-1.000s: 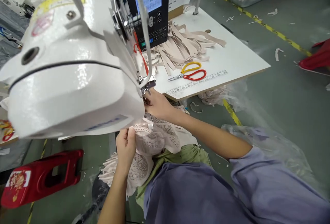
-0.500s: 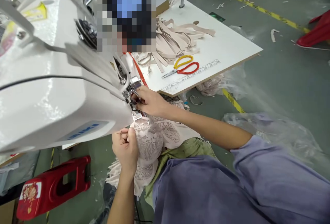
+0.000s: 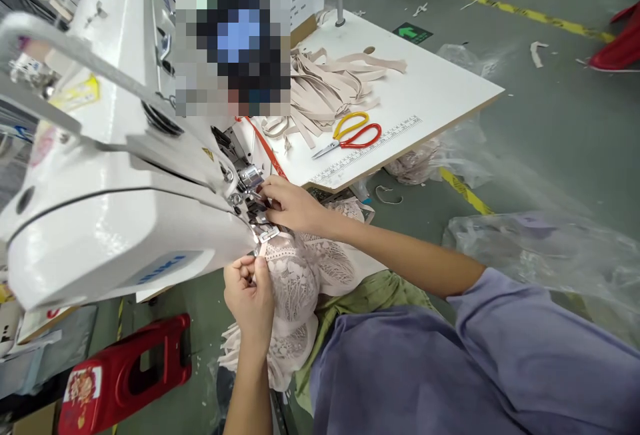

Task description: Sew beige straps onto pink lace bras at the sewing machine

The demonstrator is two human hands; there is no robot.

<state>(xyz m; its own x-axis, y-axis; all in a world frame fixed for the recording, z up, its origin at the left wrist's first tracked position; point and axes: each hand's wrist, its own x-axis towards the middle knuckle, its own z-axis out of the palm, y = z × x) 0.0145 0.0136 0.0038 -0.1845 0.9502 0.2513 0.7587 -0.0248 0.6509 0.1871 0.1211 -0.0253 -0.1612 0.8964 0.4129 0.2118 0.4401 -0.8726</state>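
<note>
A pale pink lace bra point(image 3: 295, 281) hangs from the head of the white sewing machine point(image 3: 110, 235) down over my lap. My left hand point(image 3: 250, 295) is closed, thumb and forefinger pinching the bra's edge just below the metal presser foot point(image 3: 269, 235). Behind the foot, my right hand point(image 3: 293, 205) reaches in with curled fingers against the machine's metal parts. Its fingertips are partly hidden there, and what they grip does not show.
On the white table point(image 3: 445, 81) lie scissors point(image 3: 350, 138) with yellow and red handles, a heap of beige strips point(image 3: 330, 88) and a printed ruler scale point(image 3: 370, 151). A red stool point(image 3: 130, 375) stands at lower left. Plastic bags point(image 3: 540, 255) lie on the floor.
The view has shifted a little, showing more of the machine's left side. Both hands keep nearly the same places at the machine, the left one still pinching the bra.
</note>
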